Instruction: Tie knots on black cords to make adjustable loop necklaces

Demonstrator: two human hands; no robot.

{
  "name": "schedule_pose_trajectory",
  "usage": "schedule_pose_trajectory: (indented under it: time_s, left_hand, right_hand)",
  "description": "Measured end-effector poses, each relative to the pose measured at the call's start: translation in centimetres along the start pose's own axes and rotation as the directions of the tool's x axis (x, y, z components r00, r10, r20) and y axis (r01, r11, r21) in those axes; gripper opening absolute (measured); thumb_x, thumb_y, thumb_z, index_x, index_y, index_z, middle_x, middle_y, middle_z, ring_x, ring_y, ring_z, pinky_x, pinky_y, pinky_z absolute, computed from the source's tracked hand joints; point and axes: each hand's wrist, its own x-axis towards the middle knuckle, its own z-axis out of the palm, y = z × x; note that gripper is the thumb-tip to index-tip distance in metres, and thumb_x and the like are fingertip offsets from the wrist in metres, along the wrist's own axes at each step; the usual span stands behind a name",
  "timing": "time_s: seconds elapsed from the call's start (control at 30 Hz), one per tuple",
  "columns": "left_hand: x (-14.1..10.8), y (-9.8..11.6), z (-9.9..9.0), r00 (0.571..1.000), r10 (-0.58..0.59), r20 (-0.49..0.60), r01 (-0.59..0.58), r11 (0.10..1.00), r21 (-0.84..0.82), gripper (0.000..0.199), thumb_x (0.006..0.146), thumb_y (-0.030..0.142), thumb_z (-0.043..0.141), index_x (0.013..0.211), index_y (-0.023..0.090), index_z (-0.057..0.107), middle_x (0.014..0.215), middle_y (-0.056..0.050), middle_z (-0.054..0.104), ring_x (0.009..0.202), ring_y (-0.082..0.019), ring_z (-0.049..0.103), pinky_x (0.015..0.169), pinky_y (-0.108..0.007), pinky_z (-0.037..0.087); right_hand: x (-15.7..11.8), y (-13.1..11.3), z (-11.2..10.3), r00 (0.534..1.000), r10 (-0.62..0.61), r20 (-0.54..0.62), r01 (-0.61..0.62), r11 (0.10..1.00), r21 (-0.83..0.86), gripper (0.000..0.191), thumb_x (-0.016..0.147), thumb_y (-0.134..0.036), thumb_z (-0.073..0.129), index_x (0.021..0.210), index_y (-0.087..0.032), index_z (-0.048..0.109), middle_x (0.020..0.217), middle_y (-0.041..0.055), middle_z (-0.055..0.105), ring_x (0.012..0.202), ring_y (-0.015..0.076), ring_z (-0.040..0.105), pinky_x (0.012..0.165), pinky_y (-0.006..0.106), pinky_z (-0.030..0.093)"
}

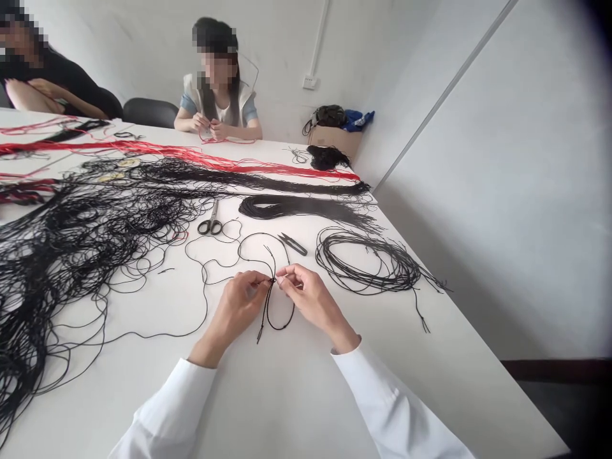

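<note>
My left hand (243,298) pinches a thin black cord (281,328) where its strands cross at a small knot. From the other side, my right hand (308,294) closes thumb and fingers at the same spot, its fingertips on or beside the knot. Loops of the cord spread above and below my fingers, and loose ends hang down to the table. Just beyond my hands lie black thread snips (292,244) and, further left, a pair of scissors (211,220) with black handles. Which strand each fingertip grips is too small to make out.
Tangled black cord (95,236) covers the table's left side. A coiled bundle of cords (368,261) lies right, a straight black hank (296,207) and red cords (205,158) further back. Across the table (411,370), a person (217,95) handles red cord; another person (62,83) sits left.
</note>
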Motion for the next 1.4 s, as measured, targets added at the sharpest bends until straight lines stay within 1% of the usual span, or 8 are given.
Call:
schedule_pose_trajectory:
  time_s: [0.3,0.5,0.67,0.93,1.17,1.23,1.33,1.4]
  left_hand:
    - [-0.1,0.2,0.4,0.993,-0.092,-0.073,0.095,0.995,0.035,0.020,0.084,0.036,0.062,0.078,0.021,0.073,0.065,-0.002,0.064,0.068,-0.021,0.058,0.063,-0.029,0.043]
    - [-0.3,0.3,0.7,0.990,-0.105,-0.097,0.108,0.994,0.026,0.021,0.087,0.037,0.058,0.081,0.021,0.071,0.065,0.000,0.062,0.061,-0.018,0.052,0.060,-0.028,0.039]
    - [-0.3,0.2,0.9,0.987,-0.113,-0.116,0.116,0.993,0.014,0.022,0.087,0.038,0.057,0.082,0.020,0.069,0.065,0.001,0.060,0.058,-0.016,0.048,0.057,-0.028,0.036]
    - [-0.2,-0.1,1.1,0.980,-0.132,-0.150,0.140,0.989,0.043,0.024,0.088,0.040,0.054,0.078,0.021,0.065,0.063,0.002,0.058,0.058,-0.016,0.048,0.059,-0.029,0.037]
    - [-0.1,-0.2,0.9,0.974,-0.092,-0.209,0.113,0.989,0.093,0.022,0.089,0.039,0.054,0.088,0.023,0.068,0.083,-0.003,0.068,0.073,-0.020,0.058,0.068,-0.031,0.042]
    - [-0.3,-0.2,0.8,0.959,-0.035,-0.282,0.069,0.991,0.114,0.022,0.088,0.039,0.054,0.095,0.022,0.067,0.092,-0.005,0.068,0.077,-0.020,0.058,0.069,-0.031,0.043]
    - [-0.6,0.1,0.7,0.937,-0.021,-0.348,0.085,0.982,0.171,0.028,0.091,0.043,0.050,0.079,0.021,0.063,0.072,-0.003,0.061,0.064,-0.019,0.053,0.062,-0.031,0.040]
    - [-0.8,0.4,0.8,0.963,-0.107,-0.249,0.148,0.977,0.153,0.042,0.093,0.050,0.047,0.065,0.021,0.060,0.054,0.000,0.048,0.052,-0.017,0.046,0.056,-0.031,0.035]
  right_hand:
    - [-0.1,0.0,0.1,1.000,0.001,0.022,0.000,0.999,-0.033,0.022,0.094,-0.042,0.052,0.093,-0.022,0.062,0.072,-0.0017,0.053,0.061,0.0147,0.043,0.060,0.029,0.038]
    - [-0.2,0.2,0.4,0.999,0.038,0.012,-0.038,0.999,0.031,0.026,0.093,-0.043,0.055,0.100,-0.021,0.065,0.080,0.0012,0.062,0.071,0.0161,0.053,0.068,0.030,0.044]
    - [-0.2,0.0,0.7,1.000,0.000,0.024,0.001,1.000,-0.028,0.024,0.094,-0.042,0.052,0.091,-0.021,0.064,0.073,-0.0006,0.057,0.062,0.0146,0.045,0.061,0.029,0.039]
    - [-0.2,-0.1,0.7,0.999,-0.033,0.014,0.034,0.994,-0.100,0.023,0.096,-0.039,0.048,0.091,-0.020,0.062,0.073,-0.0005,0.057,0.063,0.0149,0.046,0.064,0.029,0.039]
    - [-0.2,-0.1,0.9,1.000,0.011,-0.007,-0.011,0.997,-0.075,0.024,0.095,-0.040,0.049,0.094,-0.020,0.063,0.071,-0.0019,0.054,0.058,0.0135,0.042,0.059,0.028,0.036]
    - [-0.2,-0.1,0.8,0.999,0.031,-0.019,-0.032,0.998,-0.057,0.024,0.094,-0.041,0.049,0.094,-0.020,0.062,0.069,-0.0028,0.052,0.056,0.0132,0.039,0.057,0.028,0.035]
    - [-0.3,-0.1,0.7,0.998,0.045,-0.035,-0.046,0.998,-0.031,0.025,0.094,-0.041,0.049,0.095,-0.020,0.062,0.068,-0.0034,0.050,0.056,0.0131,0.038,0.057,0.028,0.035]
    - [-0.3,-0.1,0.6,0.998,0.036,-0.044,-0.037,0.999,-0.015,0.025,0.095,-0.041,0.049,0.094,-0.020,0.061,0.071,-0.0028,0.052,0.058,0.0131,0.040,0.058,0.028,0.036]
